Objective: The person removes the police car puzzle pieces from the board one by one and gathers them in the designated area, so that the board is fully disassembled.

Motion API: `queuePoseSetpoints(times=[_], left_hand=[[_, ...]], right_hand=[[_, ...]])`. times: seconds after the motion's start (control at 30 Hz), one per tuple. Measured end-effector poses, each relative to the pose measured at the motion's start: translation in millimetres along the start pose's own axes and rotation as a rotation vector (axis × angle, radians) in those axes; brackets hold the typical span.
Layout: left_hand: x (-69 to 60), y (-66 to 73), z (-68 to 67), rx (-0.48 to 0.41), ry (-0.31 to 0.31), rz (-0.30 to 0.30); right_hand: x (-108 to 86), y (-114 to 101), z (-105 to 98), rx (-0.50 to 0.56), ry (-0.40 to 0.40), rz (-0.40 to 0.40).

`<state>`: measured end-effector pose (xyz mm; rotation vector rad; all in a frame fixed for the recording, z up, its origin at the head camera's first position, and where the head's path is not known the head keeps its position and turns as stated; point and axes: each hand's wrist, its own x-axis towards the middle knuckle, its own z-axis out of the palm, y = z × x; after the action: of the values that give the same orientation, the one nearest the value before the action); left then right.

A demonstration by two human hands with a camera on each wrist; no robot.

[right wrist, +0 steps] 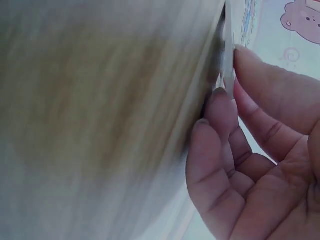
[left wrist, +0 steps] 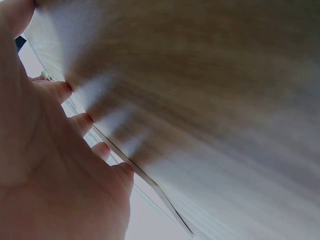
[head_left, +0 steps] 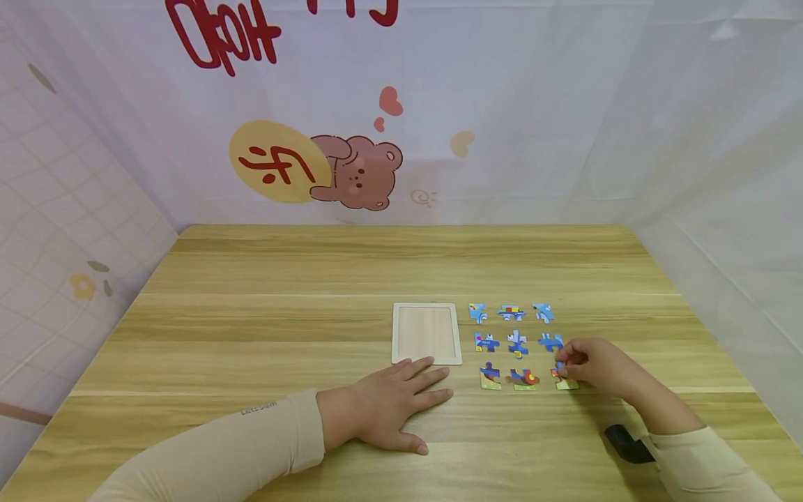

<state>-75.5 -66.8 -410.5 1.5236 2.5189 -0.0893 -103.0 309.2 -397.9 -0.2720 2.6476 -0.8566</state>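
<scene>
My right hand (head_left: 596, 366) pinches a jigsaw puzzle piece (head_left: 567, 384) with a green lower edge, at the near right corner of a group of puzzle pieces. The right wrist view has this piece (right wrist: 229, 55) edge-on between thumb and fingertips. My left hand (head_left: 392, 404) lies palm down on the table with fingers spread. Its fingertips are by the near edge of a square wooden puzzle tray (head_left: 395, 335), which has nothing inside. In the left wrist view the tray's edge (left wrist: 145, 176) runs alongside the fingers; whether they touch it I cannot tell.
Several other puzzle pieces lie spaced in rows right of the tray, among them a blue one (head_left: 517, 343) and a red-and-green one (head_left: 523, 379). A black object (head_left: 629, 444) is beside the right forearm. Printed cloth walls (head_left: 533, 104) surround the wooden table (head_left: 251, 335).
</scene>
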Motion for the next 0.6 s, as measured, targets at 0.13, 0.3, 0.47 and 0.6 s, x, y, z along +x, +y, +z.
queuePoseSetpoints(times=[0.13,0.3,0.47,0.6], left_hand=[[0.1,0.0,0.1,0.001,0.000,0.002],[0.5,-0.1,-0.1,-0.002,-0.008,0.001],[0.8,-0.2,-0.7,-0.009,-0.015,0.000],[0.8,-0.2,-0.8,-0.007,-0.015,-0.001]], right_hand=[[-0.1,-1.4,0.5,-0.013,0.009,0.012],[0.1,-2.5,0.7,-0.028,0.017,0.037],[-0.3,-4.2,0.6,-0.024,0.023,0.048],[-0.1,-5.4,0.8,-0.038,0.031,0.043]])
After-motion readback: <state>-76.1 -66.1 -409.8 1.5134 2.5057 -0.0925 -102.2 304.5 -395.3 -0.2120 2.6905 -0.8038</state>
